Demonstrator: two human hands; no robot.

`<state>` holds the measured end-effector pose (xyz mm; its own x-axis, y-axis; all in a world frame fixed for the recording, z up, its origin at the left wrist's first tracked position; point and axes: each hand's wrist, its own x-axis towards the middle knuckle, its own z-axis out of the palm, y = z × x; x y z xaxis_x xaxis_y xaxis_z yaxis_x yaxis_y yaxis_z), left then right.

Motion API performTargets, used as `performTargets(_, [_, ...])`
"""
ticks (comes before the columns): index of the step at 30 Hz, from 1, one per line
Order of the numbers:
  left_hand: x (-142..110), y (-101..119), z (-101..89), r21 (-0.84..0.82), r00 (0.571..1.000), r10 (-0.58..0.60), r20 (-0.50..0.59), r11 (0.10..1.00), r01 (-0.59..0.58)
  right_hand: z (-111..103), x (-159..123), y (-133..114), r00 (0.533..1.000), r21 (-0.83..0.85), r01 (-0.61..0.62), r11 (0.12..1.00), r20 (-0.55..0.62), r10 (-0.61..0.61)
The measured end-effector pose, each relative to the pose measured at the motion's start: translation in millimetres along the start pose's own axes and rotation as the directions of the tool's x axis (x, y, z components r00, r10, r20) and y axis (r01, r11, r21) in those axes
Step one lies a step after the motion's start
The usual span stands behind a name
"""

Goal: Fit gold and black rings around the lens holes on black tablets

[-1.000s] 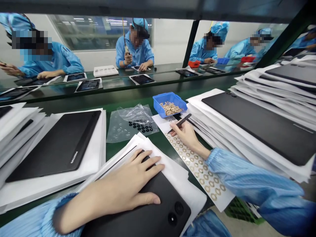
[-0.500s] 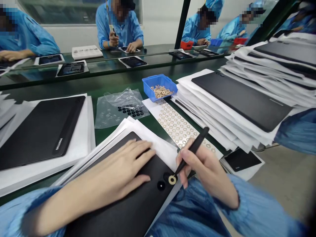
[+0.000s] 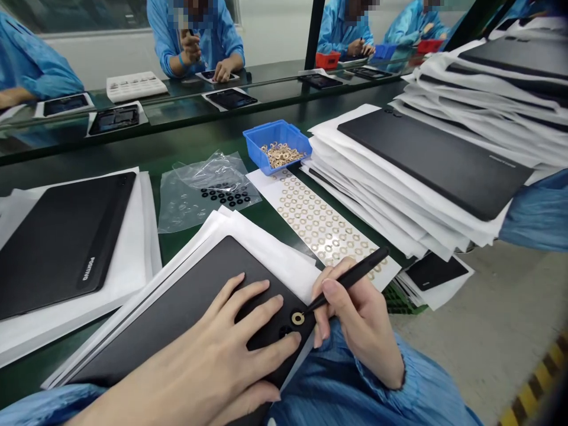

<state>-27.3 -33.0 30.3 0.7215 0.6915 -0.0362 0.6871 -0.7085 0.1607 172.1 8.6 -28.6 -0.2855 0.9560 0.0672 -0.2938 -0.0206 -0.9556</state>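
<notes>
The left hand [image 3: 231,346] lies on the back of a black tablet [image 3: 228,257] in the near middle of the scene, its fingers spread and pressing flat, with nothing pinched between them. The right hand [image 3: 355,307], just to the right, has its grip closed around a slim black tool [image 3: 350,279], pinched between thumb and fingers and slanting down to the left. The tool's tip meets the right edge of a gold ring [image 3: 293,319] that sits on one round camera spot near the tablet's right corner; whether the tip still clasps the ring cannot be told. A second camera spot, nearer, is partly hidden by the left fingers. The tablet rests on white sheets [image 3: 266,236] that stick out along its far side. Beyond it, on the green surface [image 3: 186,145], a clear plastic bag [image 3: 175,204] with black rings [image 3: 226,195] lies to the left, and a white strip [image 3: 261,183] bearing rows of gold rings runs from the right hand toward a blue bin [image 3: 256,151] of loose rings [image 3: 283,156]. Another tablet [image 3: 57,225] lies on white sheets at the left, and a taller pile topped by a tablet [image 3: 430,160] stands at the right
</notes>
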Motion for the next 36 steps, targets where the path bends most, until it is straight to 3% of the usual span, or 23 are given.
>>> performTargets(17, [2.0,2.3,-1.8,0.012,1.0,-0.003,-0.003,1.0,0.003,-2.2,1.0,6.6,0.999,0.128,-0.049,0.991,0.017,0.047])
performTargets(36, [0.6,-0.2,1.9,0.01,0.999,0.018,-0.046,1.0,-0.018,0.9,-0.1,4.9,0.999,-0.018,0.025,1.0,-0.039,-0.026])
